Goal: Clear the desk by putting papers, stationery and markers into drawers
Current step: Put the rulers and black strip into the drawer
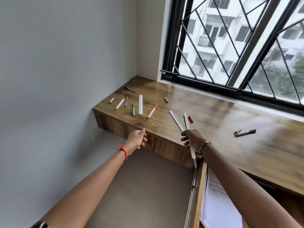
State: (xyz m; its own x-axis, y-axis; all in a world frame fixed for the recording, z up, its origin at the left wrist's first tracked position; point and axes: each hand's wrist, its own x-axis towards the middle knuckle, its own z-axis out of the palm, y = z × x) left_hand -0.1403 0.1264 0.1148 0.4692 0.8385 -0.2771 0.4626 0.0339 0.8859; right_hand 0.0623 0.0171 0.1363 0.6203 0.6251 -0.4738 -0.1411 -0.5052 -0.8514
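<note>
Nearest, at the lower right, a drawer [197,195] stands pulled out with papers [218,204] lying inside it. Just above it the right hand [192,139], a bracelet [203,145] at its wrist, grips a few flat white strips [176,120]. They fan up over the desk [213,112], and one end points down toward the drawer. The left hand [137,139], with a red thread [123,149] round the wrist, is at the desk's front edge. Its fingers are loosely curled and hold nothing; whether it touches the wood I cannot tell.

On the desk, a small red piece [190,118] lies just beside the strip tips. Well to the right lies a green-capped marker [245,132]. Farther left lie a red-capped marker [152,111], another white strip [140,104], a green pen [133,109], a purple pen [126,101], a white marker [119,104] and two short stubs [112,100], one at either side of the group. A dark green marker [130,89] lies near the far corner. Behind the desk is a window with a black grille [230,46]
</note>
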